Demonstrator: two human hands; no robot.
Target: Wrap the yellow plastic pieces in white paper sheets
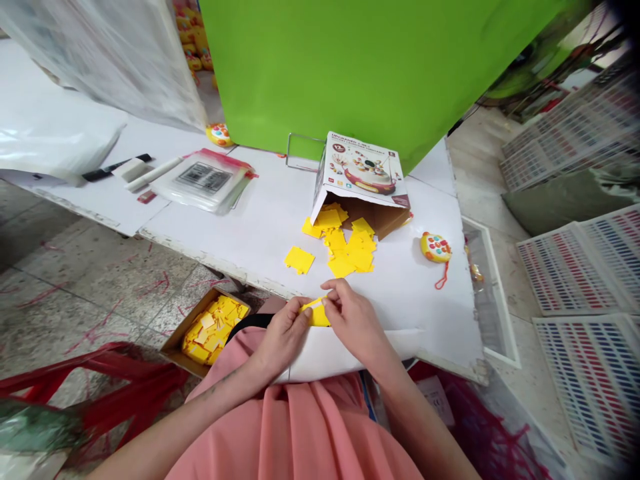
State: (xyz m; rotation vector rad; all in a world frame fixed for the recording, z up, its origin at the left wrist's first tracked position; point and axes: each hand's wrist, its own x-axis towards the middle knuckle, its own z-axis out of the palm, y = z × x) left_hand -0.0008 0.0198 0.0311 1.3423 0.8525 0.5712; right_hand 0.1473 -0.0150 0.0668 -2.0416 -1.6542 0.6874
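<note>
Between my two hands, just over the table's front edge, is a yellow piece with a pale strip along its top. My left hand pinches its left end. The thumb and fingers of my right hand close on its right side. Beyond my hands, a heap of flat yellow pieces spills from an open printed box lying on its side. A single yellow piece lies apart to the left of the heap.
A carton of yellow pieces stands below the table's edge at left. A small yellow toy with a red strap lies at right. Plastic bags and markers lie at left. A green panel rises behind.
</note>
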